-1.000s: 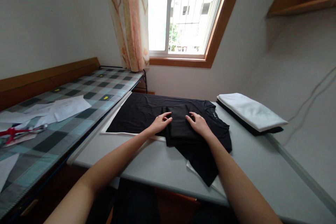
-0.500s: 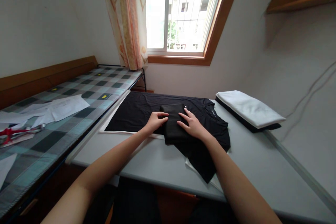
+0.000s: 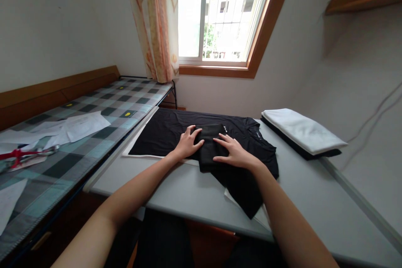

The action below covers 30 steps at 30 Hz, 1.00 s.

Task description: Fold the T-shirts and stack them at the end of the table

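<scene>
A folded black cloth bundle (image 3: 210,144) lies on top of a black T-shirt (image 3: 169,127) that is spread over the grey table. My left hand (image 3: 187,144) rests on the bundle's left edge with its fingers apart. On the bundle's right side my right hand (image 3: 234,150) lies with fingers spread, near a few small white marks. The shirt's neckline faces right, and one sleeve hangs toward the front edge. White fabric shows beneath the shirt at its left and lower edges.
Folded white cloth (image 3: 303,130) sits on folded black cloth (image 3: 309,157) at the table's right. On the left, a checkered bed (image 3: 100,134) holds papers (image 3: 84,127) and a red-handled tool (image 3: 19,157). A window and curtain (image 3: 157,21) are behind the table (image 3: 176,188).
The view has shifted slightly. Both hands have moved a little on the bundle, and my left fingers have spread further apart. The bundle and shirt look much the same.
</scene>
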### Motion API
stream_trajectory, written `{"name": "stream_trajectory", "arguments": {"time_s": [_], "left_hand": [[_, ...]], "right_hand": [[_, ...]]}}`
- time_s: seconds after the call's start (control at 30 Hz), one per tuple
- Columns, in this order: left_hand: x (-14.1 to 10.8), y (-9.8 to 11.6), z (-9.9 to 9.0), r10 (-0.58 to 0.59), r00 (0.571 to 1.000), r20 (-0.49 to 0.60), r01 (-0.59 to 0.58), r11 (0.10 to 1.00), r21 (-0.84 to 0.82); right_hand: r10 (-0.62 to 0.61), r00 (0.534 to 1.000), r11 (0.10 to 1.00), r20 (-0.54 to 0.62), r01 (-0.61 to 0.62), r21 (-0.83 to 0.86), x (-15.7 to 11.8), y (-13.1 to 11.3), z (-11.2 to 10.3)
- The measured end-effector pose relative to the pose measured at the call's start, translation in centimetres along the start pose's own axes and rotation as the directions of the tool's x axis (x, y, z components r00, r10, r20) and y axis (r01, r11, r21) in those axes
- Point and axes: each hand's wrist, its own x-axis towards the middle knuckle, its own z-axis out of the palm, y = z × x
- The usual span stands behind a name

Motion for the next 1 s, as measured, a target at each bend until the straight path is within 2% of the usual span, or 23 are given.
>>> {"name": "stream_trajectory", "arguments": {"time_s": [0.17,0.27,0.37,0.43,0.5,0.53,0.57,0.6,0.67,0.7,0.77,0.8,0.87,0.93,1.0], "left_hand": [[2.3,-2.1,0.1,-0.084,0.990,0.117,0.089,0.995,-0.035],[3.3,-3.2,0.1,-0.103,0.983,0.151,0.120,0.987,-0.108],[3.8,-3.8,0.1,-0.107,0.983,0.149,0.135,0.972,-0.191],[4.0,-4.0,-0.1,-0.142,0.984,0.111,0.164,0.961,-0.223],[4.1,-4.0,-0.4,-0.186,0.980,0.076,0.199,0.951,-0.236],[4.0,-3.9,-0.6,-0.199,0.977,0.075,0.211,0.947,-0.242],[3.9,-3.7,-0.9,-0.205,0.974,0.095,0.222,0.942,-0.253],[3.7,-3.4,-1.2,-0.204,0.969,0.140,0.236,0.933,-0.272],[3.1,-2.7,-1.7,-0.186,0.939,0.291,0.280,0.903,-0.325],[2.7,-2.3,-1.8,-0.172,0.912,0.372,0.308,0.887,-0.345],[2.1,-1.6,-1.9,-0.170,0.866,0.471,0.362,0.862,-0.355],[1.8,-1.4,-1.8,-0.183,0.863,0.471,0.373,0.860,-0.349],[1.5,-0.9,-1.4,-0.213,0.896,0.389,0.355,0.870,-0.342],[1.4,-0.7,-0.8,-0.215,0.936,0.279,0.310,0.880,-0.361],[1.4,-0.5,-0.1,-0.205,0.961,0.187,0.264,0.886,-0.382]], "right_hand": [[0.030,0.976,0.993,0.214,-0.053,0.103,-1.5,1.3,-2.1],[0.065,0.966,0.989,0.252,-0.097,0.115,-1.8,0.8,-2.5],[0.034,0.975,0.992,0.219,-0.059,0.112,-1.8,0.0,-2.9],[0.027,0.985,0.999,0.173,-0.035,0.042,-1.8,-0.2,-3.4],[0.073,0.995,0.994,0.069,-0.067,-0.081,-1.8,0.1,-3.9],[0.124,0.992,0.980,-0.022,-0.126,-0.151,-1.8,0.4,-4.1],[0.188,0.972,0.955,-0.139,-0.214,-0.207,-1.8,0.7,-4.3],[0.257,0.931,0.919,-0.261,-0.319,-0.234,-1.7,1.1,-4.4],[0.396,0.812,0.841,-0.428,-0.508,-0.186,-1.6,2.1,-4.5],[0.466,0.763,0.809,-0.448,-0.573,-0.134,-1.5,2.6,-4.4],[0.582,0.719,0.762,-0.381,-0.646,-0.054,-1.2,3.6,-4.2],[0.621,0.714,0.746,-0.323,-0.665,-0.038,-1.1,4.1,-4.0],[0.658,0.715,0.731,-0.235,-0.682,-0.027,-0.8,4.8,-3.6],[0.652,0.725,0.743,-0.222,-0.670,-0.007,-0.6,5.0,-3.1],[0.631,0.729,0.761,-0.263,-0.648,0.031,-0.4,4.9,-2.5]]}}
